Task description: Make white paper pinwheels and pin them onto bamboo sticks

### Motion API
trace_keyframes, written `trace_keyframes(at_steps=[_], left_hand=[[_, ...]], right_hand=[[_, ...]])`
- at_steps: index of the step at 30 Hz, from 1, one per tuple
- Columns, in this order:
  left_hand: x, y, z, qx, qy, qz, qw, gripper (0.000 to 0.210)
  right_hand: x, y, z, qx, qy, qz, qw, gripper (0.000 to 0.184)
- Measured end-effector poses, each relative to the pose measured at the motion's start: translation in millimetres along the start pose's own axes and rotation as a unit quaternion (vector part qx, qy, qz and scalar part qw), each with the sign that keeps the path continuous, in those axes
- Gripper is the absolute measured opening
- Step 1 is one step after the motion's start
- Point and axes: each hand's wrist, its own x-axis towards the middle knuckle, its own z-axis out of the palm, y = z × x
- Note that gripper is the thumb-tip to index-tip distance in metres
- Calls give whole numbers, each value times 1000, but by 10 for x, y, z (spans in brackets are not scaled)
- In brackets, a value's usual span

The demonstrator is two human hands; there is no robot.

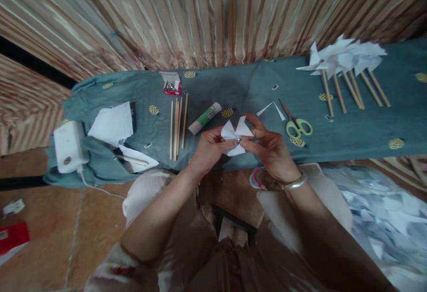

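Observation:
Between my two hands is a white paper pinwheel (236, 150), held over the front edge of the cloth. My left hand (211, 148) grips its left side with thumb and fingers. On its other side my right hand (271, 152) pinches the paper near the middle, where a small shiny pin (239, 140) shows at the centre. Both thumbs lie close to that pin. Just beyond my left hand lies a green and white glue stick (205, 118). To the right of my right hand are green-handled scissors (296, 123), beside thin paper offcuts (271, 108).
Several wooden sticks (176, 127) lie left of centre, below a small red box of pins (172, 85). Stacked paper (110, 123) and a white power block (69, 145) are at left. Finished pinwheels (347, 58) lie at the right back. A clear bag of paper scraps (383, 221) sits lower right.

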Motion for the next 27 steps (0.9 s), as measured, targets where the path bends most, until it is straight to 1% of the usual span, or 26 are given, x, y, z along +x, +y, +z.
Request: trace_keyframes(at_steps=[3, 9, 14, 21, 24, 27], left_hand=[[-4, 1, -6, 2, 1, -1, 1000, 28], [-16, 19, 3, -1, 4, -11, 1000, 34], [-7, 23, 8, -4, 5, -5, 1000, 34], [3, 20, 3, 1, 35, -7, 999, 31], [28, 9, -25, -14, 62, -3, 998, 28], [54, -6, -65, -35, 82, -2, 996, 25]], right_hand=[[-2, 4, 3, 12, -3, 11, 1000, 17], [5, 10, -5, 16, 2, 8, 1000, 20], [15, 2, -12, 2, -7, -14, 1000, 17], [-7, -42, -5, 2, -16, -19, 1000, 11], [-8, -63, -72, 7, 9, -20, 1000, 8], [31, -27, -203, -18, 75, -32, 996, 7]])
